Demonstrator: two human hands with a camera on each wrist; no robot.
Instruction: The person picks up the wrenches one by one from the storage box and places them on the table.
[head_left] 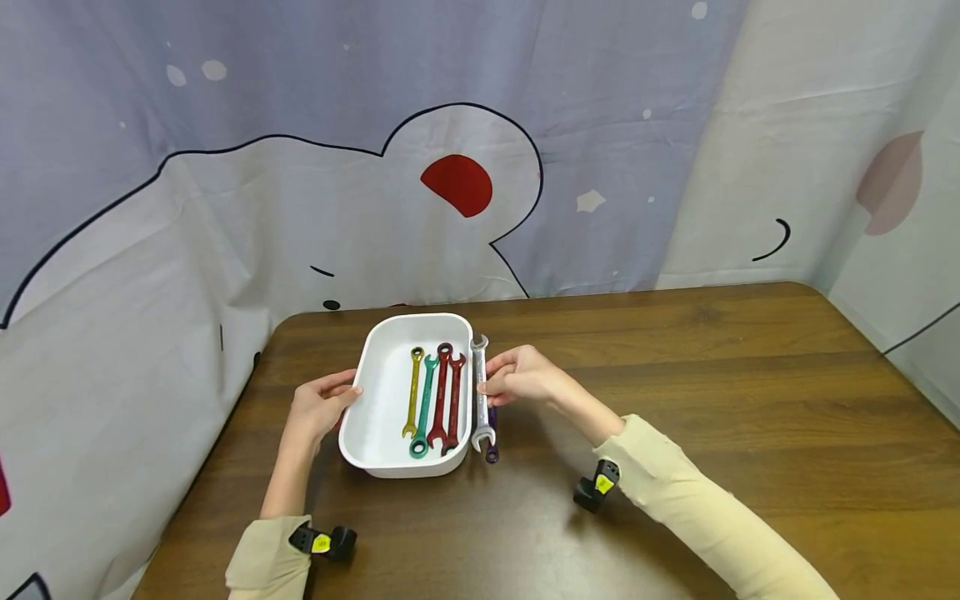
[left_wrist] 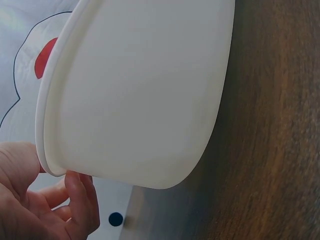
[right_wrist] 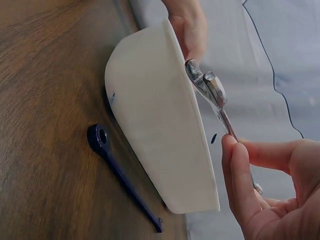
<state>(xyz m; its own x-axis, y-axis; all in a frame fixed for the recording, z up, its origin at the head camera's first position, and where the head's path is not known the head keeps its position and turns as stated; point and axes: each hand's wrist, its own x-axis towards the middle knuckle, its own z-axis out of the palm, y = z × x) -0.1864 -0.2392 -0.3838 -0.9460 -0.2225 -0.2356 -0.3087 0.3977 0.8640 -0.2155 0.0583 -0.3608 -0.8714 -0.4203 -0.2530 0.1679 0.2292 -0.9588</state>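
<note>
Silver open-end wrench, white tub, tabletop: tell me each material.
Silver open-end wrench: polished metal, likely steel, from mirror-like glints. White tub: probably plastic, satin, given smooth, rounded walls. Tabletop: wood or wood-look laminate, satin, with brown grain and soft reflection.

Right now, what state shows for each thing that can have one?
Tray: upright, uncovered.
Yellow wrench: lying in tray.
Green wrench: lying in tray.
Left red wrench: lying in tray.
Right red wrench: lying in tray.
Silver wrench: raised beside tray.
Blue wrench: lying on table.
Left grip: pinching tray rim.
Right grip: pinching silver wrench.
</note>
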